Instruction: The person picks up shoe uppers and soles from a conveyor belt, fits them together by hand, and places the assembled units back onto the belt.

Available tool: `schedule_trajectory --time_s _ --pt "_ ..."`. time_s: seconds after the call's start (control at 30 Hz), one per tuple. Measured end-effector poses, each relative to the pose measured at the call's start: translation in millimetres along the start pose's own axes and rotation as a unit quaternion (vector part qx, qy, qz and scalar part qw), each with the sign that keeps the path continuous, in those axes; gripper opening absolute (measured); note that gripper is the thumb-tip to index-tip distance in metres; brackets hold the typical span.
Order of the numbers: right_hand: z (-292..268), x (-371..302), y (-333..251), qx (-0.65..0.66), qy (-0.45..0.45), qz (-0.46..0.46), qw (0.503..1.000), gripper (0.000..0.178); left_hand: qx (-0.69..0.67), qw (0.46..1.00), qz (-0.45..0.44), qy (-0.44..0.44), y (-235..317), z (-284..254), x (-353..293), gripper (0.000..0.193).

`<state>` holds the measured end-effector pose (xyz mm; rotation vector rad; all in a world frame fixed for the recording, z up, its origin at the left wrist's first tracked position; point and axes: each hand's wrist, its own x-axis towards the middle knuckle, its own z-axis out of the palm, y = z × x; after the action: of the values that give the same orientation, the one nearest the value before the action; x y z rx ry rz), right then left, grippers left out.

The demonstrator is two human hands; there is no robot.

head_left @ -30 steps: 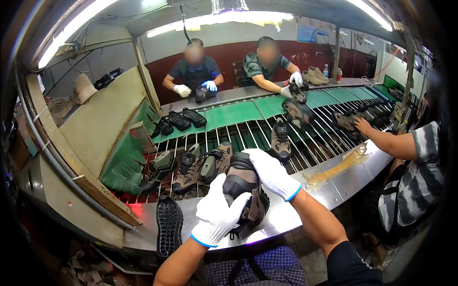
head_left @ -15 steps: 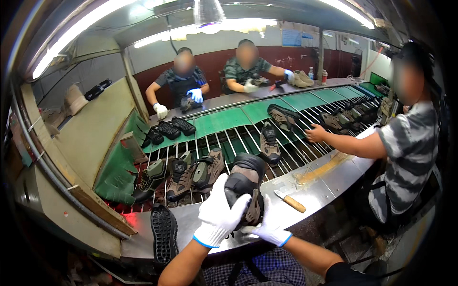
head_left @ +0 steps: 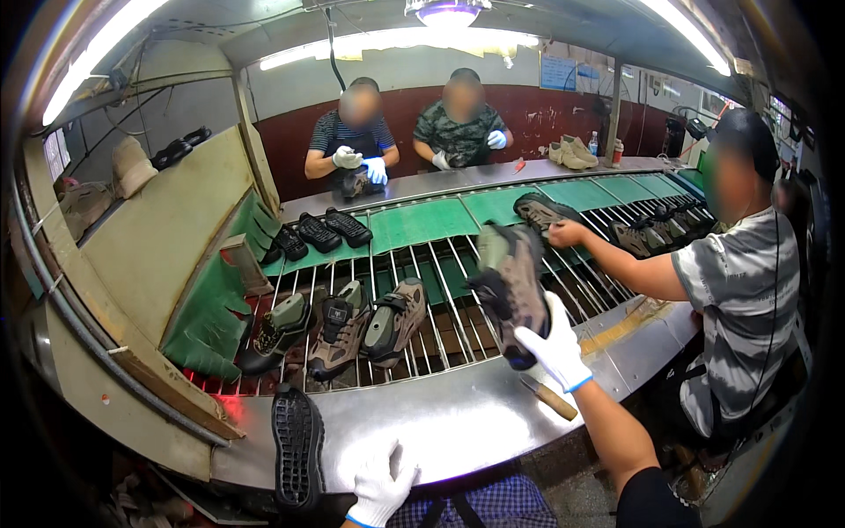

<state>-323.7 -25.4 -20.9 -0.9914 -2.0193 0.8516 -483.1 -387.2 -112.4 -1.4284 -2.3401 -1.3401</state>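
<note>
The person's right hand (head_left: 558,349) is now carrying the brown-and-grey shoe (head_left: 513,286) out over the slatted conveyor (head_left: 440,308), toward about one o'clock from the near edge; half a second ago both hands were clamped on that shoe just above the steel desk (head_left: 458,422). The right grip is clenched around the shoe's heel end, the sole turned to the right and the toe pointing away. The left hand (head_left: 380,484) has let go and is resting with its fingers spread on the desk's near edge at six o'clock, its grip released and holding nothing. Judging from this, the handling at the desk looks finished and the shoe is travelling back toward the line. A black sole (head_left: 297,449) is lying just left of the left hand, at about seven o'clock, and a wooden-handled tool (head_left: 547,398) is lying on the desk beneath the right wrist. Three more shoes (head_left: 352,326) are sitting on the slats at eleven o'clock.
</note>
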Motion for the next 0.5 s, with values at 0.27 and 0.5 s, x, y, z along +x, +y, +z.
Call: schedule_trajectory --time_s 0.27,0.5 --pt "42 154 61 -0.204 0.118 -0.029 0.971 0.093 0.192 0.979 0.058 0.032 -43 23 -10 0.057" --pt "123 253 177 -0.334 0.115 0.139 0.925 0.095 0.101 0.994 -0.032 -0.031 6 -5 38 0.026"
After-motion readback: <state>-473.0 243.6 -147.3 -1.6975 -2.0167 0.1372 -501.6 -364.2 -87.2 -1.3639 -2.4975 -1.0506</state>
